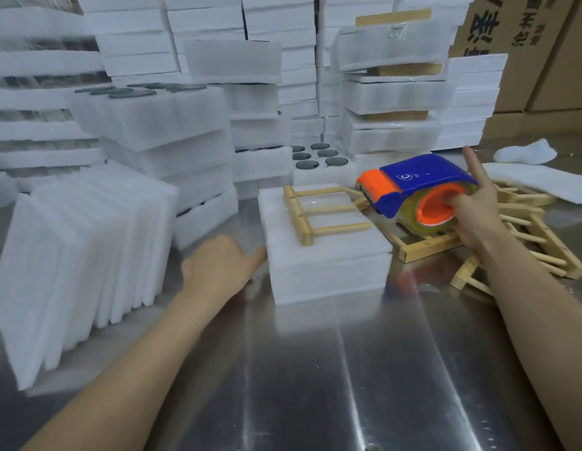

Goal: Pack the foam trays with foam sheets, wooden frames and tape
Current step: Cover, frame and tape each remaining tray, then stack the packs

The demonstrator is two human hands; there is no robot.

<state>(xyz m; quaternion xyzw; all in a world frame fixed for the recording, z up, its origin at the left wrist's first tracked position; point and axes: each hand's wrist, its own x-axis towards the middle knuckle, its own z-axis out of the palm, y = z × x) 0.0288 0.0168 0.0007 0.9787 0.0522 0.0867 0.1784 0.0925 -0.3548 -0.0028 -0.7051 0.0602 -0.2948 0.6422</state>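
A white foam package (328, 265) lies on the metal table, and a wooden frame (322, 214) is taped flat on its top. My left hand (221, 266) touches the package's left side with its fingertips. My right hand (472, 206) grips a blue and orange tape dispenser (416, 187) with fingers through the core of its clear tape roll, index finger stretched along the blue cover. The dispenser hangs just right of the package, above a pile of loose wooden frames (517, 236).
Several foam sheets (78, 255) stand on edge at the left. Stacks of foam trays (159, 125) with dark round discs fill the back; wrapped packages (393, 92) stand at back right. Cardboard boxes (543, 43) rise at far right. Loose foam sheets (540, 183) lie behind the frames.
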